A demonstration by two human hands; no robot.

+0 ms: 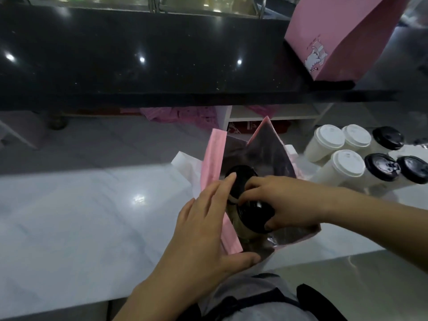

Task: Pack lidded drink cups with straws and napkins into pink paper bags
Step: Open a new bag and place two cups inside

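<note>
While the open pink bag (212, 158) stands at the lower middle of the frame on the white worktop (81, 216), two black-lidded cups sit inside it. The right hand (284, 202) curls its fingers round the lid of the near cup (252, 214); the far cup (240, 174) lies just beyond. The left hand (203, 230) lies flat against the bag's left wall, fingers straight and close together. At right stand spare cups (347, 163), white and black lidded. A second pink bag (335, 42) stands at upper right on the black counter (139, 54).
</note>
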